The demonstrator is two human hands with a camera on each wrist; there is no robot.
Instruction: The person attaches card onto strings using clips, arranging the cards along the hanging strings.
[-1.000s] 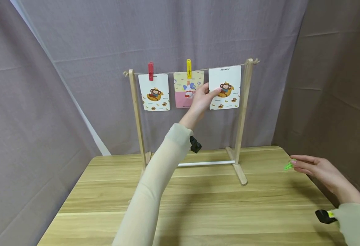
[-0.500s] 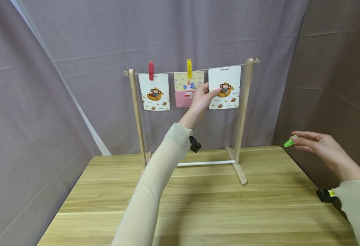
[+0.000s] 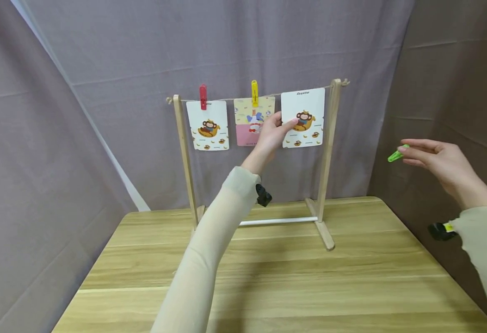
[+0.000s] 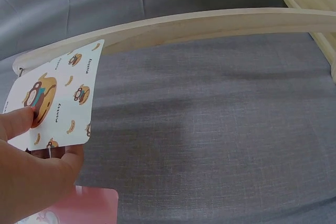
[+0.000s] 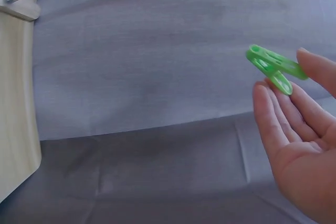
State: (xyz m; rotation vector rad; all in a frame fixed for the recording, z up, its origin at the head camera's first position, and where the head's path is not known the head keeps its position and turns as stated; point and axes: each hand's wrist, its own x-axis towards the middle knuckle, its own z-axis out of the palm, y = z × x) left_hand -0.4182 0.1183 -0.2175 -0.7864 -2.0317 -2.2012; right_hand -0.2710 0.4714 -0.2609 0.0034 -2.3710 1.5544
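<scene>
Between thumb and fingers, my left hand [image 3: 270, 136] pinches the left side of a white monkey card [image 3: 303, 104]. The card's top edge meets the string [image 3: 278, 94] near the right post, and no clip shows on it. In the left wrist view the thumb lies on the printed face of the card [image 4: 79, 108], with the other fingers behind. Off to the right of the rack, my right hand [image 3: 447, 166] holds a green clothespin [image 3: 397, 155] in the air. The right wrist view shows the clothespin [image 5: 273, 64] between thumb and fingertips.
A wooden rack [image 3: 326, 175] with a white lower bar [image 3: 278, 221] stands on the wooden table [image 3: 310, 286]. A red clothespin [image 3: 203, 97] holds another monkey card [image 3: 207, 111]; a yellow clothespin [image 3: 255, 93] holds a yellow-and-pink card [image 3: 245, 134]. Grey cloth [image 3: 122, 55] hangs behind.
My right hand has risen well above the table's right side, carrying the green clothespin. The left hand and its card have stayed almost in place.
</scene>
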